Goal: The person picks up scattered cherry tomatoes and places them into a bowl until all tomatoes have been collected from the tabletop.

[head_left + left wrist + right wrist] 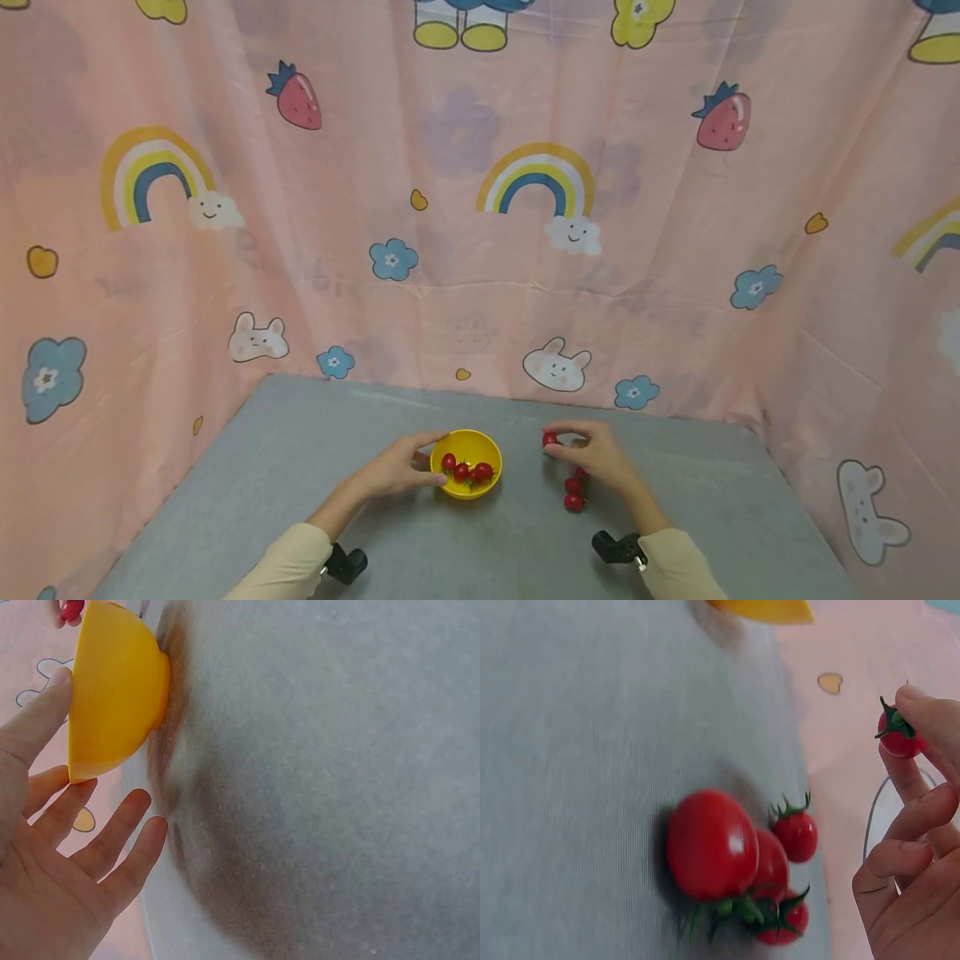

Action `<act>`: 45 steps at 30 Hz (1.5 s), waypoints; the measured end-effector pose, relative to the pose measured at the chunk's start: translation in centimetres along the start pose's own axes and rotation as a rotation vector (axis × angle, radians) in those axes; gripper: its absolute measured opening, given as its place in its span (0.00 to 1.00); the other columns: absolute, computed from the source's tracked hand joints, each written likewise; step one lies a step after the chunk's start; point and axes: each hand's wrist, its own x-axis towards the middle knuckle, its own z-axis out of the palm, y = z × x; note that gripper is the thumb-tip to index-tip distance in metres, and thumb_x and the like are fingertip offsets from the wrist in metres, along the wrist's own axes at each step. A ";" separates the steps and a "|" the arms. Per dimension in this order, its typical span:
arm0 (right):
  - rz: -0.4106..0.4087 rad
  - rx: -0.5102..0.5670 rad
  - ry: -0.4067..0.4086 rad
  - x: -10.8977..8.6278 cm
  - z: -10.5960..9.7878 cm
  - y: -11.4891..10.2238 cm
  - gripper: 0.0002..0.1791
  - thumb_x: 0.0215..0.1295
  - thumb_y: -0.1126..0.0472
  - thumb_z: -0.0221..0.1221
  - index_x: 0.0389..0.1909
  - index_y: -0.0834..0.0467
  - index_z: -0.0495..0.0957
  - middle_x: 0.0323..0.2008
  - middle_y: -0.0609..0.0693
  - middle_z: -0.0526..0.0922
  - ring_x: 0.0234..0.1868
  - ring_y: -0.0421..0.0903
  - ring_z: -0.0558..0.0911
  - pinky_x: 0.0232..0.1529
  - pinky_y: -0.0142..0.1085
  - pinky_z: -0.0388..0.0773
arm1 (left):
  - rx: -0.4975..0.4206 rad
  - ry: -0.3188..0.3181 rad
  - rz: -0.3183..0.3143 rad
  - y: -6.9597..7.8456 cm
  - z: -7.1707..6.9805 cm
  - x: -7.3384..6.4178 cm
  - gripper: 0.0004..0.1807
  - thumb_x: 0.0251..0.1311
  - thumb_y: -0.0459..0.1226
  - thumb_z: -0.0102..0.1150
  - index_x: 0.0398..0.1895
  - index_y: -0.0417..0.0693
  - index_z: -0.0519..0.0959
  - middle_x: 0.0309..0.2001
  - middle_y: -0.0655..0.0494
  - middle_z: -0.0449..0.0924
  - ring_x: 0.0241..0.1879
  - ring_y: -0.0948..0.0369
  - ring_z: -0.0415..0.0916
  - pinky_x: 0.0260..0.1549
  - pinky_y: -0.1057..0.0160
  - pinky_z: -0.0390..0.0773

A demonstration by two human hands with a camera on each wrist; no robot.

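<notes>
A: Start nearest. Find what?
B: Find loose cherry tomatoes on the table, just on the near side of the right hand; count four in the right-wrist view.
A: And farther left?
B: See the yellow bowl, upright, with about four more tomatoes inside and bare room left. Note its rim, held between thumb and fingers of the left hand, probably to steady it.
A: Farther out?
B: Find one held tomato, pinched between the right hand's thumb and a finger, off the table, apart from the bowl. Judge this as mid-transfer.
A: Calling for what next?
B: Likely for carrying across, lowering in and letting go gently.
A: Behind that?
B: Just see the pink curtain.
</notes>
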 end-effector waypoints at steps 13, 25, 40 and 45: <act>-0.044 0.123 -0.014 -0.2 2.0 -1.4 0.17 0.64 0.60 0.71 0.52 0.60 0.86 0.50 0.54 0.86 0.40 0.55 0.83 0.44 0.34 0.81 | -0.003 -0.006 0.011 0.2 0.0 -0.1 0.39 0.62 0.42 0.72 0.74 0.43 0.67 0.69 0.42 0.69 0.56 0.45 0.77 0.52 0.50 0.81; 0.010 0.148 -0.017 0.6 4.5 -2.7 0.18 0.62 0.55 0.72 0.51 0.59 0.87 0.48 0.50 0.86 0.32 0.52 0.76 0.30 0.29 0.74 | 0.004 -0.001 -0.006 0.0 0.0 0.0 0.39 0.62 0.42 0.72 0.74 0.44 0.68 0.70 0.43 0.69 0.56 0.46 0.77 0.52 0.48 0.80; -0.007 0.191 -0.038 2.1 7.2 -3.4 0.17 0.64 0.57 0.71 0.51 0.58 0.86 0.49 0.48 0.86 0.51 0.51 0.79 0.48 0.34 0.78 | -0.001 0.003 -0.012 0.2 0.0 -0.2 0.39 0.62 0.44 0.72 0.74 0.45 0.68 0.69 0.42 0.68 0.56 0.46 0.77 0.53 0.47 0.80; -0.028 0.214 -0.052 2.5 7.7 -3.8 0.16 0.66 0.64 0.69 0.53 0.65 0.84 0.51 0.56 0.86 0.51 0.55 0.79 0.47 0.32 0.78 | -0.003 0.003 0.002 0.1 -0.1 -0.2 0.39 0.62 0.43 0.72 0.74 0.44 0.67 0.69 0.42 0.69 0.56 0.46 0.77 0.53 0.47 0.80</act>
